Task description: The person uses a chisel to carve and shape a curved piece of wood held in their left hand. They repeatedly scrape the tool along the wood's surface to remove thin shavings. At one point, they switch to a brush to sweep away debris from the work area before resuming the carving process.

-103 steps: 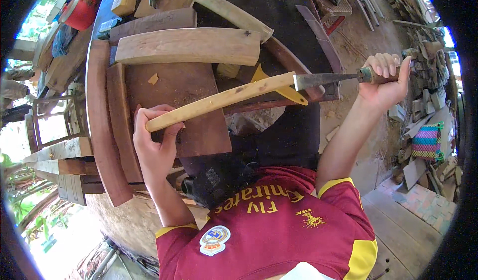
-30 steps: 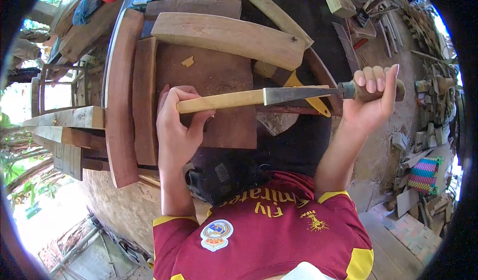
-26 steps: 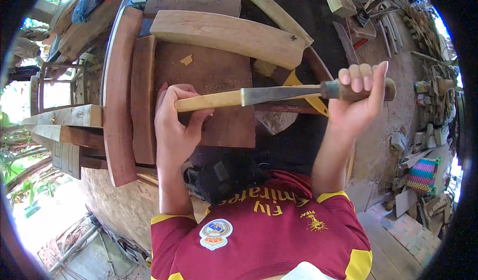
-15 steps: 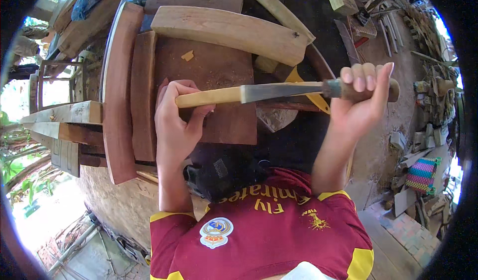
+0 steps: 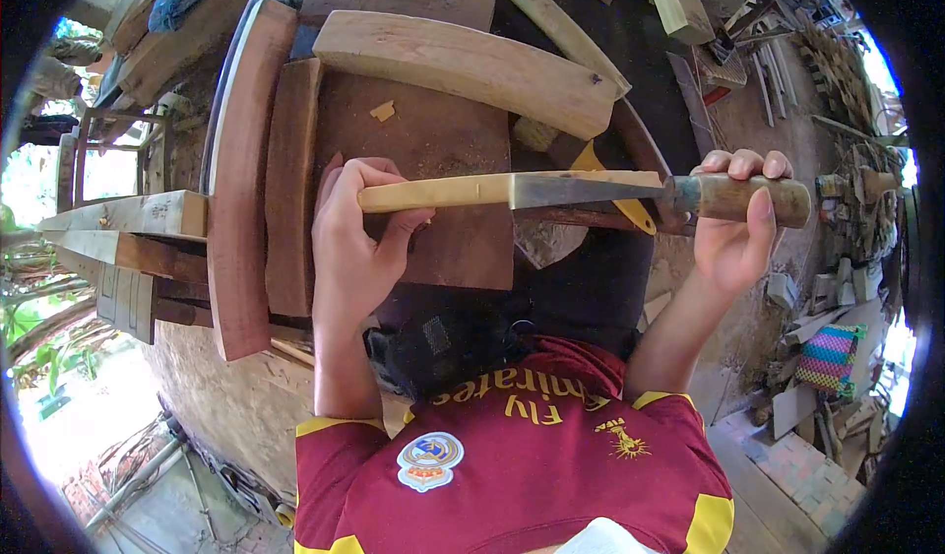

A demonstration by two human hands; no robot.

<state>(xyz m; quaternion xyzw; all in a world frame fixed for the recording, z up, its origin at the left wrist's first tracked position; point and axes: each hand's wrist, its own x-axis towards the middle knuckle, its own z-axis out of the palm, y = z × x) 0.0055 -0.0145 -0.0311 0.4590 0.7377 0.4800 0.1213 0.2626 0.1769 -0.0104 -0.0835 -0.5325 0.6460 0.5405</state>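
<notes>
My left hand point(image 5: 352, 234) is closed around the left end of a slim, pale wooden strip point(image 5: 433, 193), thumb below and fingers behind. My right hand point(image 5: 733, 244) grips the round wooden handle of a chisel point(image 5: 581, 193), its thumb laid up over the handle. The dark blade broadens toward its square left end and lies lengthwise along the strip, partly covering it. The strip's right part shows above the blade. Both are held level over the brown work board point(image 5: 448, 249).
A thick, pale curved beam point(image 5: 463, 62) lies across the board's far side. Two reddish-brown timbers point(image 5: 241, 190) stand along its left. A yellow-handled tool point(image 5: 630, 204) rests behind the chisel. Stacked timbers point(image 5: 148, 219) jut out farther left. A colourful woven bag point(image 5: 830, 359) sits at right among wood scraps.
My right hand has drawn the chisel to the right along the strip, and its thumb has folded over the handle. My left hand has shifted slightly right with the strip.
</notes>
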